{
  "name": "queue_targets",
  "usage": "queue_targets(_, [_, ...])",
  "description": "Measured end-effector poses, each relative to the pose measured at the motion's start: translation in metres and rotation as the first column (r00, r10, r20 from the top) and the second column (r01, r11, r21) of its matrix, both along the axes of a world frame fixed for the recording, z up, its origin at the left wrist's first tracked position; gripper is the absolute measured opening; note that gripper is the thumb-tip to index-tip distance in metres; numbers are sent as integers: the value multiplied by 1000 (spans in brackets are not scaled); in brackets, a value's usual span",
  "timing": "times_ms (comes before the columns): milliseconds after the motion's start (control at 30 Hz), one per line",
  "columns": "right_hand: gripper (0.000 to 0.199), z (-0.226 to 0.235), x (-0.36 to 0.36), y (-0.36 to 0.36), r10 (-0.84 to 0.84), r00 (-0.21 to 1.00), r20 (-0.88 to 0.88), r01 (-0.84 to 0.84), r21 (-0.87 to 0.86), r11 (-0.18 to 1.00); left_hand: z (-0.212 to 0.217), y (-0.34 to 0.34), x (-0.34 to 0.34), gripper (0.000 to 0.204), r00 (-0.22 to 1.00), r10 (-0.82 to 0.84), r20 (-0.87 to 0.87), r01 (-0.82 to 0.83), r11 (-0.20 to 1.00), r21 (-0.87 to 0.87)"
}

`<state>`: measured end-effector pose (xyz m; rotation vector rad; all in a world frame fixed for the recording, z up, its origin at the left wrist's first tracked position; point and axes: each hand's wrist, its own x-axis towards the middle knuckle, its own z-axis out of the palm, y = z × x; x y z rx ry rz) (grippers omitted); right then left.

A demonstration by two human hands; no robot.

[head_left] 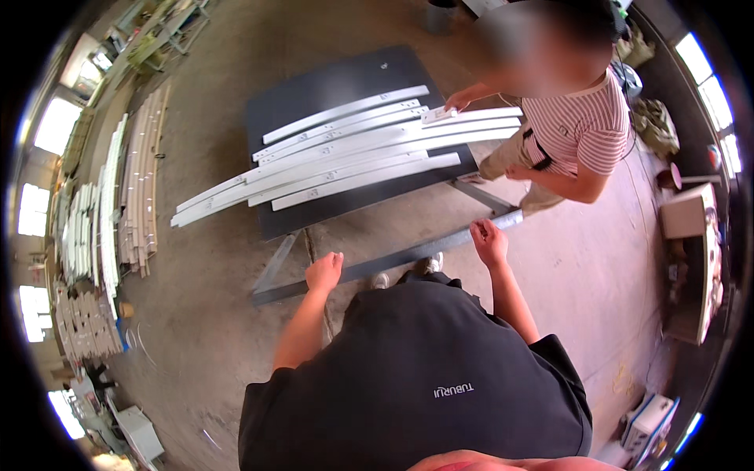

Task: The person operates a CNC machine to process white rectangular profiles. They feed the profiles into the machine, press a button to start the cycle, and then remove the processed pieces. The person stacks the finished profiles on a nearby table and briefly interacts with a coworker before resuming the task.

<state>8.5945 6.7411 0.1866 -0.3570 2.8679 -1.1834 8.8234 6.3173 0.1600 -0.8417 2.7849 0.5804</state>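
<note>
My left hand (324, 272) is loosely closed in front of me, above a grey metal rail (369, 265) low on the table frame. My right hand (490, 242) is raised near that rail's right end, its fingers curled in. Nothing sticks out of either hand. Beyond them, apart from both hands, several long white strips with small holes and cut-outs (330, 151) lie side by side on a dark tabletop (279, 226). A co-worker's hand (458, 100) rests at a short white piece (438, 115) over the strips' right ends.
A co-worker in a striped shirt (577, 118) stands at the table's right end. Stacks of white (110, 212) and brown strips (141, 188) lie on the floor at left. A pale open cabinet (683, 212) stands at right, with a white and blue box (650, 420) nearer.
</note>
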Motion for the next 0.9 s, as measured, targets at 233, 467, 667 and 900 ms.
queue_targets(233, [32, -27, -94, -11, 238, 950, 200, -285, 252, 925, -15, 16, -3, 33, 982, 190, -22, -191, 980, -58])
queue_targets(467, [41, -31, -94, -14, 254, 859, 444, -443, 396, 804, -35, 31, 4, 27, 978, 176, -111, -193, 965, -177])
queue_targets(667, [40, -30, -97, -16, 277, 885, 373, -427, 420, 801, -30, 31, -4, 27, 971, 224, -89, -235, 961, -148])
queue_targets(900, [36, -34, -97, -19, 262, 896, 358, -399, 395, 827, -20, 17, -9, 30, 977, 191, 98, -188, 982, -35])
